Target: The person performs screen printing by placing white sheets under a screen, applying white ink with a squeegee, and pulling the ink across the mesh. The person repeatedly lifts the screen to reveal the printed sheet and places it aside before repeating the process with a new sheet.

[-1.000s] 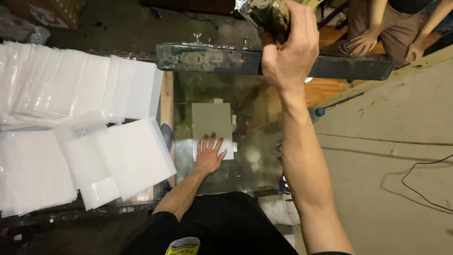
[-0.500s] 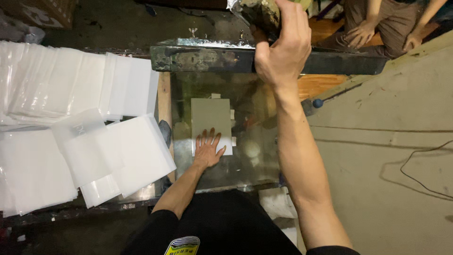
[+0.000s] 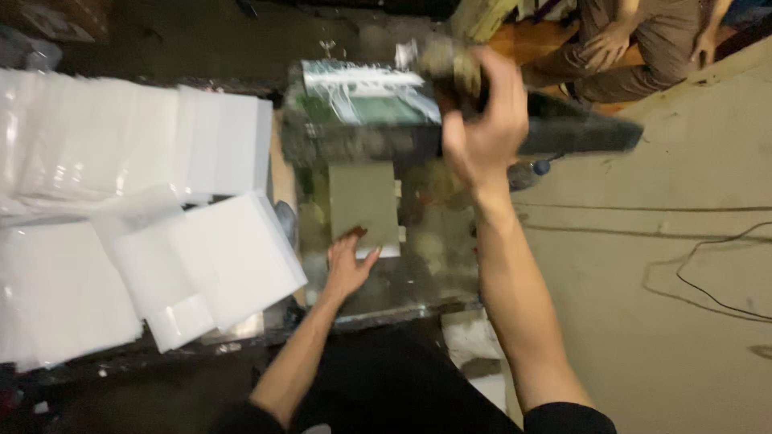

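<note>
My left hand [image 3: 347, 269] lies flat and open on the glossy work plate [image 3: 434, 273], fingers spread, holding nothing. Its fingertips [image 3: 354, 235] touch the lower edge of the grey-green sheet [image 3: 363, 207] that lies on the plate just beyond them. My right hand [image 3: 482, 120] is raised up ahead of me, fingers curled tight around a grimy, blurred handle [image 3: 450, 68]; how it joins the frame I cannot tell. Just to the left of those fingers is the hinged printing frame [image 3: 362, 100], tilted up, its dark bar [image 3: 579, 133] running past my wrist to the right. Well off to the left of my left hand lie stacks of white sheets [image 3: 201, 257], overlapping. Beyond my right hand, another person's hand [image 3: 599, 48] rests on a knee.
</note>
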